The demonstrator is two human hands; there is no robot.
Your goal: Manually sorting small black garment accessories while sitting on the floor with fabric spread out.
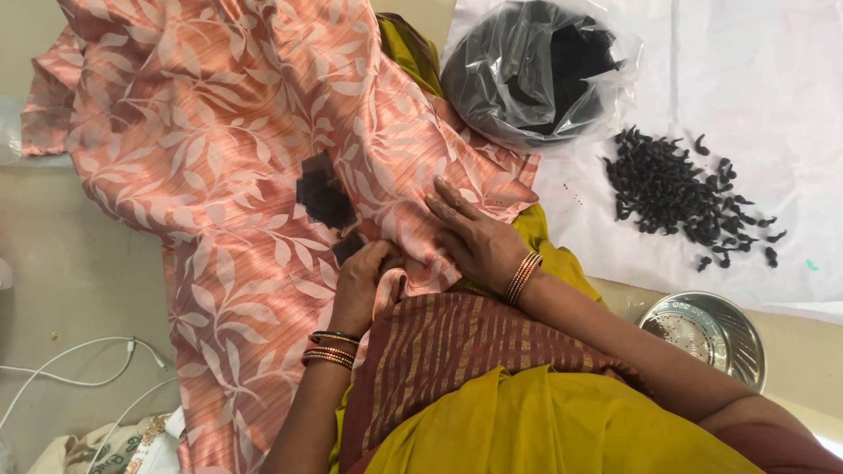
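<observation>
Underneath both hands, pink leaf-patterned cloth [219, 158] (small black patches on it), left hand [362, 285] pinching, right hand [474, 239] spread flat

The peach leaf-print cloth [219, 149] runs off the top edge at twelve o'clock and off the bottom at seven o'clock, so its full extent cannot be seen. The fingers [384, 255] of the left hand [362, 285] curl into a fold, their tips hidden. What the clear plastic bag [536, 70] holds at one o'clock reads only as a dark mass. The steel bowl [709, 335] at four o'clock is partly covered by the right forearm. White cables [70, 369] leave the left edge at eight o'clock.
</observation>
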